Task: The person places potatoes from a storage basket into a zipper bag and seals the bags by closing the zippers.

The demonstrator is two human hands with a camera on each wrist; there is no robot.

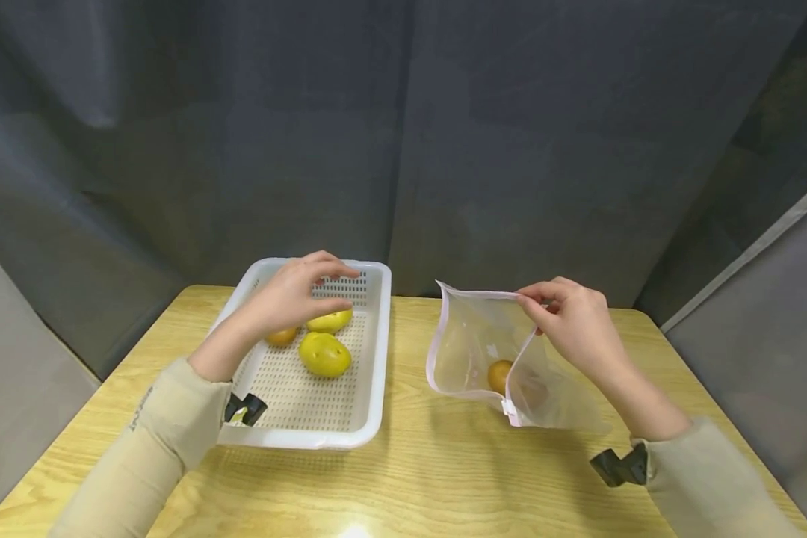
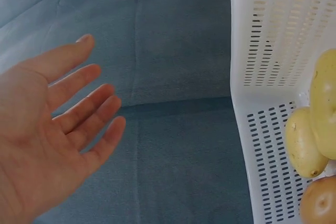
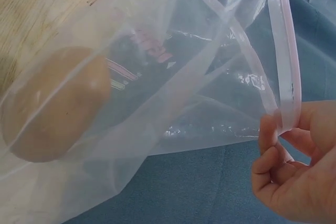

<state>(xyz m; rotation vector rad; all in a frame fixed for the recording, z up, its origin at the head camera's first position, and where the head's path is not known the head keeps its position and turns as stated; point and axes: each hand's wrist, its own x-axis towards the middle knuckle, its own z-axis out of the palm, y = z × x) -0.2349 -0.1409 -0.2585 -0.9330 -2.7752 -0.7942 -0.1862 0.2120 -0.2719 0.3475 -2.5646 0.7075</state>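
My left hand (image 1: 294,297) hovers above the white basket, fingers loosely extended and holding nothing. Inside that perforated basket (image 1: 379,373) lie yellow potatoes (image 1: 325,355) and a browner, orange-toned potato (image 1: 282,337), partly hidden by the left hand. On the right, my right hand (image 1: 576,317) pinches the top edge of a clear zip bag (image 1: 467,329) with a pink rim; its mouth gapes toward the basket. One brownish potato (image 3: 58,103) rests in the bag, seen through the plastic in the right wrist view.
Both the basket and the bag are on a wooden table (image 1: 417,478). A dark grey curtain (image 1: 511,149) hangs behind the table. Light-coloured panels (image 1: 767,336) stand at the sides. Each sleeve has a small black device (image 1: 622,465) at the cuff.
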